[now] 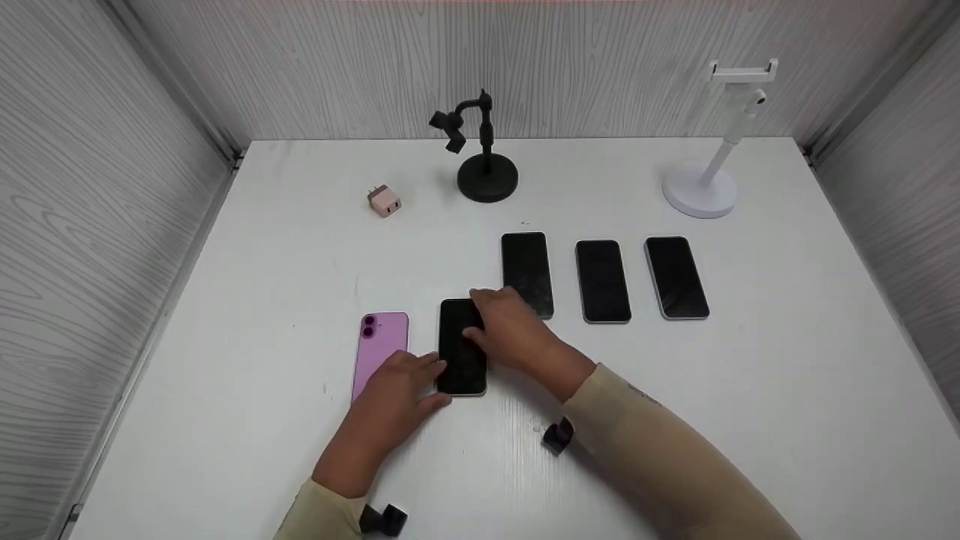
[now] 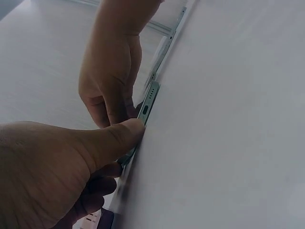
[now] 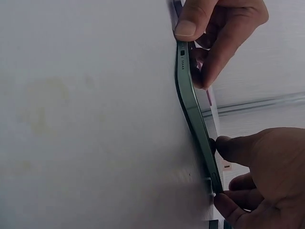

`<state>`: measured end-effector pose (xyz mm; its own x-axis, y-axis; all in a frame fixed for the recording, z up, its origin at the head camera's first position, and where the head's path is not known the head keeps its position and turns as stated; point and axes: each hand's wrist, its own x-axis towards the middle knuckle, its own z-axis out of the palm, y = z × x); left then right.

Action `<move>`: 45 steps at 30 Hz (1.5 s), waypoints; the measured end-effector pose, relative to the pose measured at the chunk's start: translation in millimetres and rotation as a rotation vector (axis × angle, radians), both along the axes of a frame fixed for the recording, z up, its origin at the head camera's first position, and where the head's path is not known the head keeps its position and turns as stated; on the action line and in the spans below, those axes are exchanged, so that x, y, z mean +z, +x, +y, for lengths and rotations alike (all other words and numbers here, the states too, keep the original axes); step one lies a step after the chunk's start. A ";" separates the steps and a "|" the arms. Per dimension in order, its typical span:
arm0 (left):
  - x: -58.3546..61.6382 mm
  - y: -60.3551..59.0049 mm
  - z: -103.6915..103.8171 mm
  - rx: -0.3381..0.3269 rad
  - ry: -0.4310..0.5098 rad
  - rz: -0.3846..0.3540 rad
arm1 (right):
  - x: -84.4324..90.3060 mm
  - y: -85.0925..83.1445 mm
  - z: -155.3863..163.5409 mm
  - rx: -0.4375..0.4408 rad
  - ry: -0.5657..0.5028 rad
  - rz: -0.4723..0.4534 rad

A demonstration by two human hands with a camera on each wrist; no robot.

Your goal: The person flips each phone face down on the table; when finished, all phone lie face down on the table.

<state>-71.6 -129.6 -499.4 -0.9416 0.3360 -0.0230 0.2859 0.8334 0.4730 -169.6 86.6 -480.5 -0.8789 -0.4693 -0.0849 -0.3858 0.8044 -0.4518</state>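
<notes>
A black-screened smartphone (image 1: pixel 463 349) with a greenish metal side frame lies face up on the white table. My left hand (image 1: pixel 396 397) grips its lower left corner, thumb at the bottom edge by the charging port, as the left wrist view shows. At the upper right part of the same phone is my right hand (image 1: pixel 514 330), its fingertips at the top corner and its thumb over the screen. A pink phone (image 1: pixel 382 337) lies face down to the left, partly hidden by my left hand. To the right, another dark phone (image 1: pixel 527 266) is partly covered by my right hand.
Two more dark phones (image 1: pixel 604 281) (image 1: pixel 676 277) lie face up at the right. Behind them stands a white phone stand (image 1: pixel 701 193). A black stand (image 1: pixel 487 178) and a pink charger plug (image 1: pixel 385 201) are at the back. Grey panels enclose the table.
</notes>
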 end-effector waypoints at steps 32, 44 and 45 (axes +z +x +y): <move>0.4 0.1 -3.3 0.008 0.045 -0.029 | -9.1 28.4 17.7 -0.166 -0.529 -0.274; 1.6 -0.2 -2.5 0.000 0.080 -0.028 | -16.5 44.3 26.4 -0.171 -0.674 -0.371; 1.3 -0.2 -2.2 0.001 0.084 -0.029 | -16.0 45.4 26.7 -0.171 -0.686 -0.374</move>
